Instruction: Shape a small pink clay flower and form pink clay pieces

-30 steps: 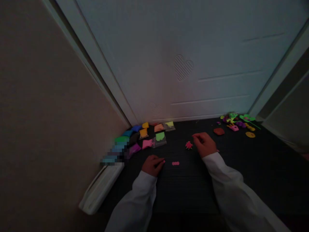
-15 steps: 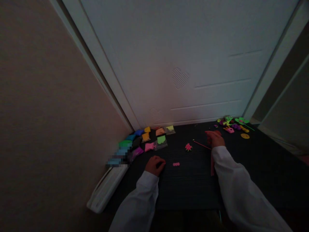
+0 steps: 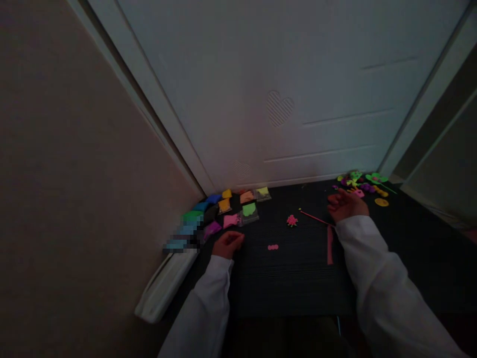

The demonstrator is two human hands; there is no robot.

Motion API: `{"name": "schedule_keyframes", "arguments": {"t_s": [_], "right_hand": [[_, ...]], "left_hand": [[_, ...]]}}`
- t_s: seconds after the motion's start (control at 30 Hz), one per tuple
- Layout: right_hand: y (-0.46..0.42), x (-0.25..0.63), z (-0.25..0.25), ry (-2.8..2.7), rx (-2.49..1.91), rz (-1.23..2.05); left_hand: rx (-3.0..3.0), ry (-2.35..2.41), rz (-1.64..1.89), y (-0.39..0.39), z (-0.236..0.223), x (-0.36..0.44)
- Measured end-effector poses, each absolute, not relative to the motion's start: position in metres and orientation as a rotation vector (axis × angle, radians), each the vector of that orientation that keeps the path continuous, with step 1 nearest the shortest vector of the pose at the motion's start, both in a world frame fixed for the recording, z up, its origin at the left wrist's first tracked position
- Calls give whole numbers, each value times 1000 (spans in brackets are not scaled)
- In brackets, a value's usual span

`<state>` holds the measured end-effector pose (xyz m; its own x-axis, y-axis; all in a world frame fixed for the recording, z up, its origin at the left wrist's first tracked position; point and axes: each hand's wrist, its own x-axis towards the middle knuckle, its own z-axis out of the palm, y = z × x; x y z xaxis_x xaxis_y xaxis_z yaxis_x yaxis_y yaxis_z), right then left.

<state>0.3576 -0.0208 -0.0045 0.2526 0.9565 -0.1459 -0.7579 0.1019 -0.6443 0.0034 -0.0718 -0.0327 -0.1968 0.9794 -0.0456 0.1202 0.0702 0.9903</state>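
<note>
The scene is dim. My left hand (image 3: 227, 243) rests on the dark mat (image 3: 290, 278) with fingers curled, close to a pink clay packet (image 3: 230, 220) and a purple one (image 3: 211, 229). What it holds, if anything, is hidden. My right hand (image 3: 345, 205) lies far right on the mat, fingers bent over a reddish clay piece that mostly hides beneath it. A thin pink stick (image 3: 315, 218) runs from that hand toward a small pink flower shape (image 3: 292, 220). A pink double-dot piece (image 3: 273, 247) and a pink strip (image 3: 330, 244) lie between my arms.
Several coloured clay packets (image 3: 231, 206) sit by the white door (image 3: 283, 99). Bright clay shapes and tools (image 3: 363, 184) cluster at the back right. A white flat case (image 3: 164, 286) leans at the mat's left edge beside the beige wall (image 3: 74, 174).
My right hand moved right and back, away from the pink flower shape toward the reddish piece, and the pink stick and strip came into view. My left hand slid slightly left.
</note>
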Motion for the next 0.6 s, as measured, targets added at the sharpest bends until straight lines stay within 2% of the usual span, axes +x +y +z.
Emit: {"name": "schedule_keyframes", "arguments": {"t_s": [0.37, 0.6], "right_hand": [[-21, 352, -3, -390, -715, 1313], [-25, 347, 3, -505, -788, 1278]], "left_hand": [[1030, 1172, 1165, -17, -38, 57], [868, 947, 1148, -14, -26, 64]]}}
